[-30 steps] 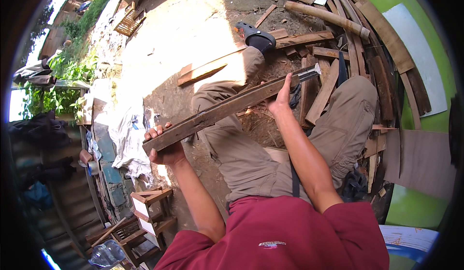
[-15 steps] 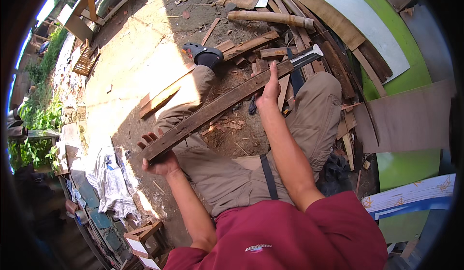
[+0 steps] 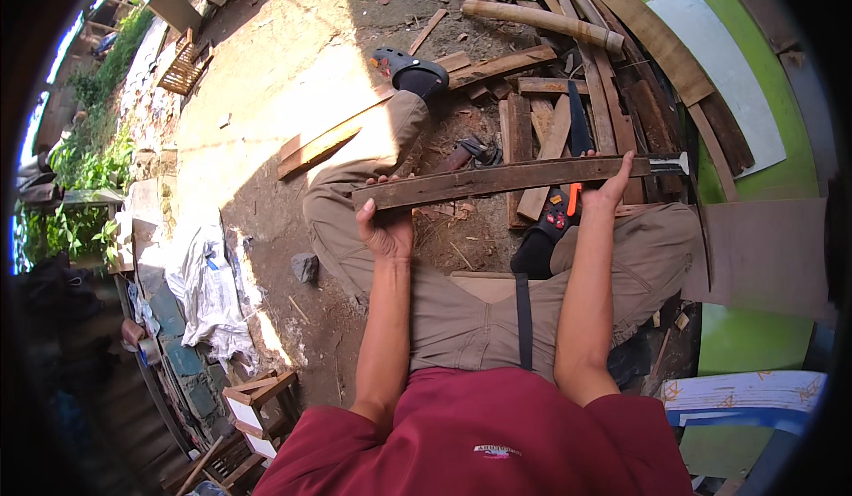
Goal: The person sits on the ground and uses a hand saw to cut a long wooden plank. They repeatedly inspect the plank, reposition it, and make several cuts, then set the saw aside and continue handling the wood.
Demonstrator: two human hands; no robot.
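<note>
A long, worn wooden plank (image 3: 497, 182) lies nearly level across my lap, held up in both hands. My left hand (image 3: 388, 228) grips its left end, thumb in front and fingertips showing over the upper edge. Close to the other end, my right hand (image 3: 609, 185) supports the plank with the thumb pointing up. A pale, metallic-looking piece (image 3: 669, 165) shows at the plank's right tip; how it joins is unclear. Behind the plank lies a hand saw with a dark blade (image 3: 579, 123) and an orange handle (image 3: 574, 197), partly hidden by it.
Loose wooden strips (image 3: 519, 145) lie on the ground beyond the plank, beside a dark tool (image 3: 470, 152). A round pole (image 3: 541, 24) and green sheets (image 3: 754, 79) are at the right. At the left are a grey stone (image 3: 304, 267), a white sack (image 3: 209, 296) and a small wooden frame (image 3: 257, 398).
The plank has swung from a steep slant to nearly level, its right end lower. My left hand has risen and moved right. The stone and the saw's orange handle now show.
</note>
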